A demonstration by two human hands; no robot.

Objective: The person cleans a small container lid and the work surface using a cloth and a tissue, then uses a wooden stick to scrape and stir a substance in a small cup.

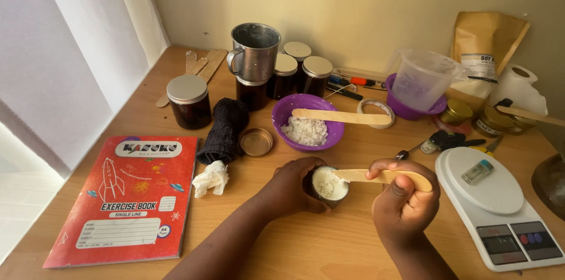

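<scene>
Steadying a small jar [327, 187] of white wax at the near middle of the surface [306, 244], the left hand [291, 189] gripped it while the right hand [403, 200] clenched a wooden stick [368, 175], pressing flakes down inside.

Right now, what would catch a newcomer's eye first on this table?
At the front centre, the left hand grips a small dark jar of white wax while the right hand presses a flat wooden stick into it. Just behind sits a purple plastic bowl of white flakes, and a red exercise book lies at the left.
</scene>
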